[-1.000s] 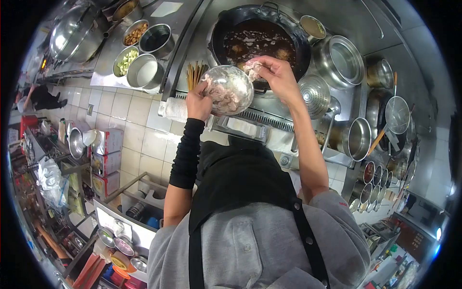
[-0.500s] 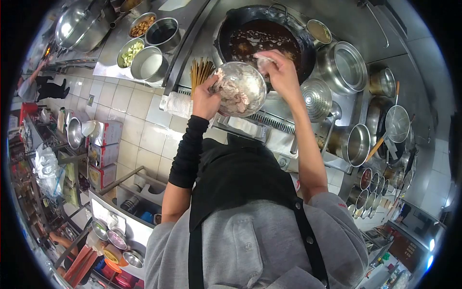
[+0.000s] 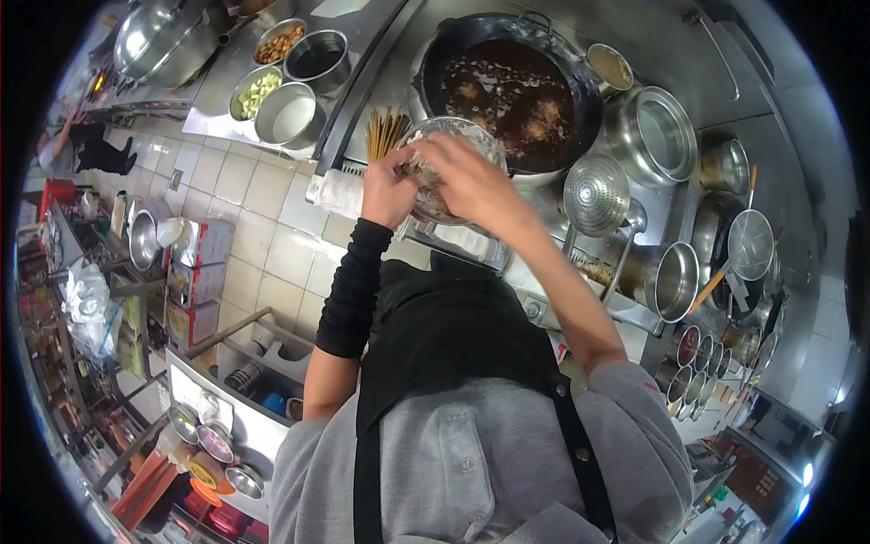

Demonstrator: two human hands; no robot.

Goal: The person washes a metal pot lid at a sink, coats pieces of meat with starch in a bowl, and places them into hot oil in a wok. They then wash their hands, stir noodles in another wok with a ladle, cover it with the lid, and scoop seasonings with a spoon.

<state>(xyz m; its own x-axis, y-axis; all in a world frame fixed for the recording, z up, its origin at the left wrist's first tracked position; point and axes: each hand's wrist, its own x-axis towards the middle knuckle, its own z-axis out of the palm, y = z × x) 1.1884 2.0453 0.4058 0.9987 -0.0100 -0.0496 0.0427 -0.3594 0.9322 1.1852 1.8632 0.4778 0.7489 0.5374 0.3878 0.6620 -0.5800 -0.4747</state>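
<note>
My left hand (image 3: 391,192) grips the left rim of a metal bowl (image 3: 494,150) holding pale, coated pieces that look like raw meat. Over the bowl is my right hand (image 3: 467,177), its fingers bent down into the pieces near my left thumb. Those fingertips are hidden and slightly blurred, so whether they pinch a piece does not show. Just beyond the bowl sits a large black wok (image 3: 589,118) of dark, bubbling oil, with a few browned pieces (image 3: 548,118) frying in it.
Right of the wok are a perforated skimmer (image 3: 596,195), stacked steel pots (image 3: 684,136) and a wire strainer (image 3: 750,245). A bundle of sticks (image 3: 385,130) stands by the bowl. At upper left, steel containers hold cut vegetables (image 3: 260,93) and brown chunks (image 3: 281,43).
My right hand has come back from over the wok into the bowl. More browned pieces show in the oil. My left hand keeps its hold on the bowl.
</note>
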